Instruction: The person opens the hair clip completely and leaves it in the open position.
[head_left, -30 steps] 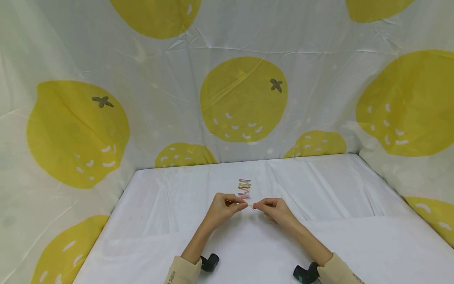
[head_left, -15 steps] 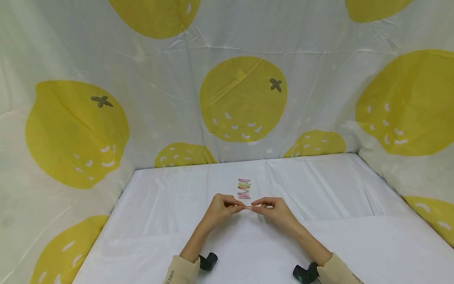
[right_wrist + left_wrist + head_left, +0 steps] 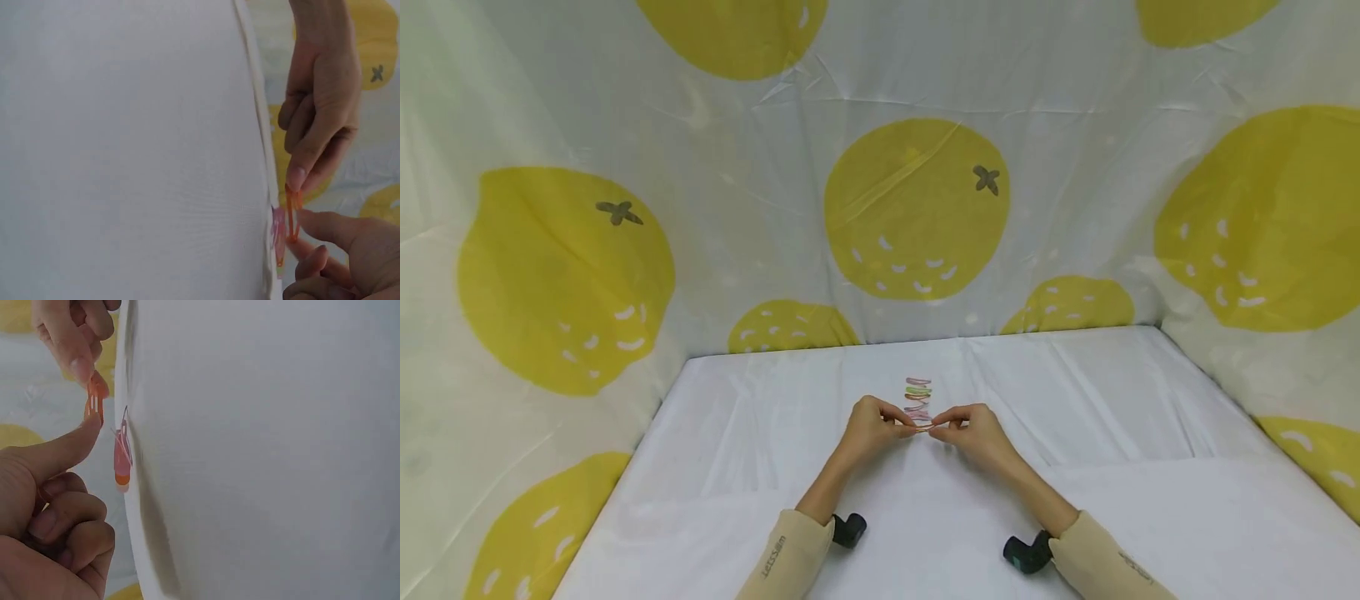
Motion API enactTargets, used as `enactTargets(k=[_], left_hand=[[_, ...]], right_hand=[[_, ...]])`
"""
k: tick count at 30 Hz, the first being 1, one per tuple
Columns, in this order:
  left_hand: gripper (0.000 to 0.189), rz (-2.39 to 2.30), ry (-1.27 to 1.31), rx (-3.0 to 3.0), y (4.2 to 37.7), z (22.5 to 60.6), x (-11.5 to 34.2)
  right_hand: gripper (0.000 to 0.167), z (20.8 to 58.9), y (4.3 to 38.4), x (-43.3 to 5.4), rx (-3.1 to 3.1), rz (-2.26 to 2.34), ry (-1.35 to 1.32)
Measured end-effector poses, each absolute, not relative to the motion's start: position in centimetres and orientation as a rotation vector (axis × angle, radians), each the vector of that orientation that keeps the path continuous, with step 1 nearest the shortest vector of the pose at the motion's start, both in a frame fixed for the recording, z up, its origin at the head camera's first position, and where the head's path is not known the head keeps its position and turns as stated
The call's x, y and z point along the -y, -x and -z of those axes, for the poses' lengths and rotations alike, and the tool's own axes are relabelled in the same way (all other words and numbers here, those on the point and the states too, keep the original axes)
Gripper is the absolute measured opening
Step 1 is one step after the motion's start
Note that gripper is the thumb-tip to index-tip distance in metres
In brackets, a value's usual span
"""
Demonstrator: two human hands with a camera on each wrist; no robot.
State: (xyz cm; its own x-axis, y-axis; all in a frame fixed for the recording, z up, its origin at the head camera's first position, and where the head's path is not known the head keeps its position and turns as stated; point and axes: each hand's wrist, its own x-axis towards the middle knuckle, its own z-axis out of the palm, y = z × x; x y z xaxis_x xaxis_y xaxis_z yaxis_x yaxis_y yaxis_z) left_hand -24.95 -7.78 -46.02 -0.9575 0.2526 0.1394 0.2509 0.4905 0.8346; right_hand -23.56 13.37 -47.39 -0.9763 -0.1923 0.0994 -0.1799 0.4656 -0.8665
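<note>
Both hands hold one orange snap hair clip between them, over the white table. My left hand pinches one end with thumb and index finger. The other end lies between the thumb and index fingertips of my right hand. In the right wrist view, the orange clip shows two slim arms with a gap between them. Just beyond the fingertips, a column of several hair clips in pink, green and orange lies on the table; the nearest pink one sits close behind the held clip in the head view.
A white cloth covers the table, with creases running across it. Curtains printed with yellow lemons stand at the back and both sides. Black wrist cameras sit at the beige sleeves.
The clip, with an end poking downward a second ago, now lies level between the fingertips. Both hands have moved slightly forward, closer to the column of clips.
</note>
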Motion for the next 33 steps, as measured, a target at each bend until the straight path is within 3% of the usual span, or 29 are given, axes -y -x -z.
enactTargets(k=[16, 25, 29, 33], left_hand=[[0.006, -1.362, -0.339, -2.8, 26.7, 46.6, 7.9], [0.004, -1.433, -0.274, -2.771, 25.9, 45.7, 10.6], [0.012, -1.343, -0.184, -2.86, 25.0, 44.8, 12.4], [0.033, -1.115, -0.218, -3.04, 24.1, 43.8, 13.5]], right_hand=[[0.011, 48.4, 24.4, -12.0, -2.795, 1.558, 0.16], [0.019, 47.1, 24.3, -13.0, -2.738, 1.566, 0.086], [0.023, 45.3, 23.8, -15.8, -2.717, 1.457, 0.088], [0.029, 43.8, 23.1, -18.9, -2.798, 1.314, 0.148]])
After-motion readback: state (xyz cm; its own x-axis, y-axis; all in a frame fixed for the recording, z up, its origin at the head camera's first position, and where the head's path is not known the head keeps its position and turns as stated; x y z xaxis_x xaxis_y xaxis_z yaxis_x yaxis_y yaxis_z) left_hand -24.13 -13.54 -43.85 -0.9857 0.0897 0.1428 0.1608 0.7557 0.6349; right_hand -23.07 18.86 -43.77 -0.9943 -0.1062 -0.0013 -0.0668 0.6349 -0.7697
